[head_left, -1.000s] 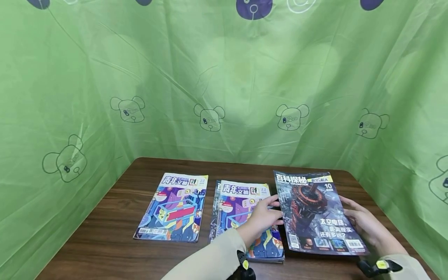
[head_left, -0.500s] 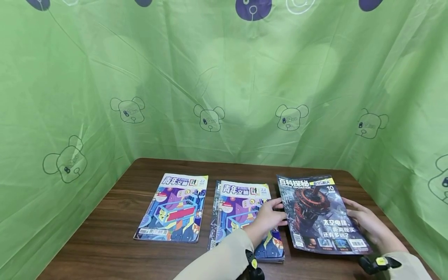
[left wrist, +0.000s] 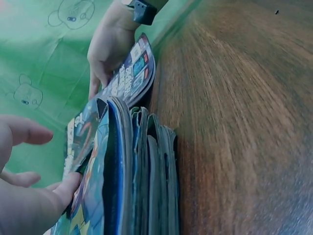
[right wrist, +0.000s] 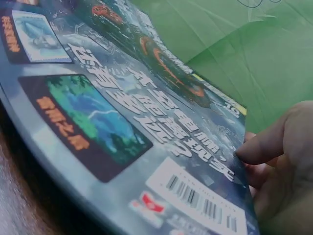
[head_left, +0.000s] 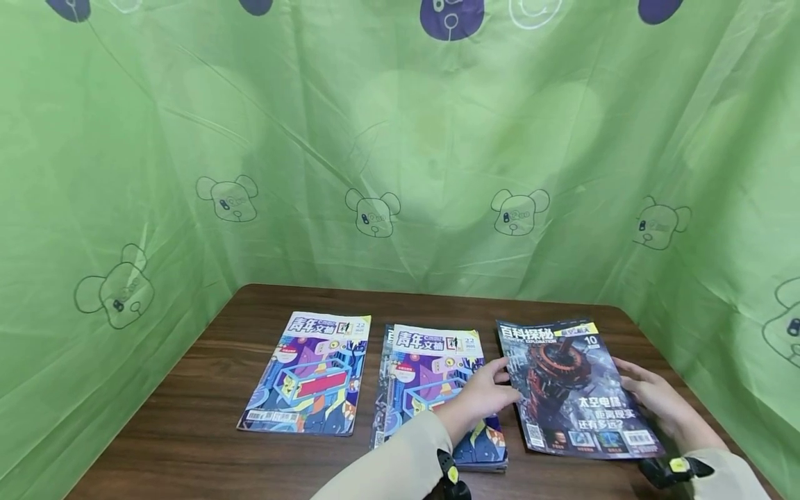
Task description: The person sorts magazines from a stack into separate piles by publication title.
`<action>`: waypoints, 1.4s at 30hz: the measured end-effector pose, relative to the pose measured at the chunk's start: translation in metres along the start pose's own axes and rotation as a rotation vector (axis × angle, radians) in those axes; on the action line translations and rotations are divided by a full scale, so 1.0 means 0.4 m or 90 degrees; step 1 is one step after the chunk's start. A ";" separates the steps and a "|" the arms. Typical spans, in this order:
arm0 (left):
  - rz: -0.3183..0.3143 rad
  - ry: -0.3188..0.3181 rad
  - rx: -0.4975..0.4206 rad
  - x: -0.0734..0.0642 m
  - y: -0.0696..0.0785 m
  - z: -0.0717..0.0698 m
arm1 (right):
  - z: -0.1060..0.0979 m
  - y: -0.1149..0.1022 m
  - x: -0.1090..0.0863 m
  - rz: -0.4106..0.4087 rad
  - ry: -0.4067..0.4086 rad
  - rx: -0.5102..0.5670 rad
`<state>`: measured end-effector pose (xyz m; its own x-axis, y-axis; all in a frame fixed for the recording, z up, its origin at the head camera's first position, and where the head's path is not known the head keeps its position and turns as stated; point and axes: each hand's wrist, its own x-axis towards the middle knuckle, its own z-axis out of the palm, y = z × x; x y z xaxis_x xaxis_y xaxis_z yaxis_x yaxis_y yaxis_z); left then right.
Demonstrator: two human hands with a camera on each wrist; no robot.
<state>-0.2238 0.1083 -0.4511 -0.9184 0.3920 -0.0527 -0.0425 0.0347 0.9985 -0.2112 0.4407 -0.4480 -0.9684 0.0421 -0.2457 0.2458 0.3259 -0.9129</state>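
Observation:
A dark magazine [head_left: 569,389] with a red ring-shaped machine on its cover lies at the table's right side. My right hand [head_left: 665,403] pinches its right edge, the thumb on the cover and fingers beneath in the right wrist view. At its left edge is my left hand [head_left: 478,399], the fingers loosely spread and touching or very near that edge. The left thumb [left wrist: 68,188] rests by the top of a magazine stack [head_left: 431,361] with a purple, colourful cover. In the left wrist view the dark magazine's near edge curves up off the table.
Another purple-covered magazine [head_left: 312,378] lies flat to the left of the stack. All rest on a dark wooden table [head_left: 187,423]. Green curtains [head_left: 400,139] printed with bear faces hang behind and at both sides.
The dark magazine has moved a little to the right and lower, towards the table. My left hand has followed it rightward, its fingers looser. The stack and left magazine stay put.

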 end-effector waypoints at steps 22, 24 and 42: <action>-0.033 -0.040 0.012 -0.014 0.029 0.020 | 0.000 0.003 0.005 -0.035 0.044 -0.140; -0.032 -0.035 0.012 -0.015 0.027 0.020 | -0.003 0.001 0.006 -0.042 0.042 -0.155; -0.014 -0.048 0.037 -0.020 0.036 -0.021 | 0.008 -0.035 -0.004 -0.083 0.044 -0.212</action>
<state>-0.2204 0.0977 -0.4361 -0.8856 0.4580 -0.0772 -0.0369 0.0964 0.9947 -0.2131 0.4333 -0.4359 -0.9941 0.0399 -0.1007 0.1036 0.6223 -0.7759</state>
